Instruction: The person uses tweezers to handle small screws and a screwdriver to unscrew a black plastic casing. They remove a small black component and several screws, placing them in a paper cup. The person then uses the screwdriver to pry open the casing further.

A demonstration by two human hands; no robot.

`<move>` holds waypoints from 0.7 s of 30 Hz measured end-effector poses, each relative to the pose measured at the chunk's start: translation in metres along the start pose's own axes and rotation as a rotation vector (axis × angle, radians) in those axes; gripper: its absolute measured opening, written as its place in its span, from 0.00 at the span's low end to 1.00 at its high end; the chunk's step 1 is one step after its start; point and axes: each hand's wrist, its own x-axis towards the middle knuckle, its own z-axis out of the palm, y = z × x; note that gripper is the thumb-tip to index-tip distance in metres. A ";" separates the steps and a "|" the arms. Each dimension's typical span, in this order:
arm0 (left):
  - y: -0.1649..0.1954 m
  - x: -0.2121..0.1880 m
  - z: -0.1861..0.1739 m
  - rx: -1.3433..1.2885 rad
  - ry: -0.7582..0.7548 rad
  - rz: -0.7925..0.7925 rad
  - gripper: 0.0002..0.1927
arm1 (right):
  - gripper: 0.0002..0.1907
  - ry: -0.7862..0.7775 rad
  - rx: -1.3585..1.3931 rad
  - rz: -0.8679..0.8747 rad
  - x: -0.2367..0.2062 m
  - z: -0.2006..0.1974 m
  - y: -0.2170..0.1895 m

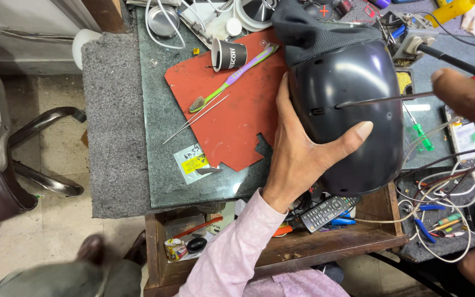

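Overhead, I log a cluttered repair bench. Worktop: dark green stone slab, grey carpet strip along its edge, red mat with a ragged notched corner on the slab. On the mat: a paper cup tipped on its side, a green and purple toothbrush, thin metal tweezers. Item in hand: a glossy black domed casing, fabric section at its top, at the slab's right edge above an open wooden drawer holding a remote control and small tools. My left hand is spread wide against the casing's side, thumb across its front. My right hand is closed round a red-handled screwdriver, its tip in the casing. Loose wires and pliers lie to the right. Room: pale tiled floor, metal-framed chair at left.
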 end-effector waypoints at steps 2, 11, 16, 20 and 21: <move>0.001 0.003 0.001 0.014 -0.023 0.032 0.58 | 0.25 -0.001 0.055 0.026 -0.004 0.003 0.017; 0.002 0.031 0.001 0.098 -0.243 -0.001 0.55 | 0.28 0.067 -0.033 0.001 -0.016 0.003 -0.002; 0.005 0.038 0.009 -0.040 -0.335 -0.054 0.51 | 0.30 0.087 0.014 0.059 -0.029 0.002 -0.012; 0.008 0.051 0.006 0.122 -0.402 0.011 0.48 | 0.31 0.106 0.120 0.170 -0.052 0.012 -0.010; 0.011 0.056 0.003 0.171 -0.427 0.018 0.48 | 0.32 0.115 0.132 0.179 -0.058 0.015 -0.013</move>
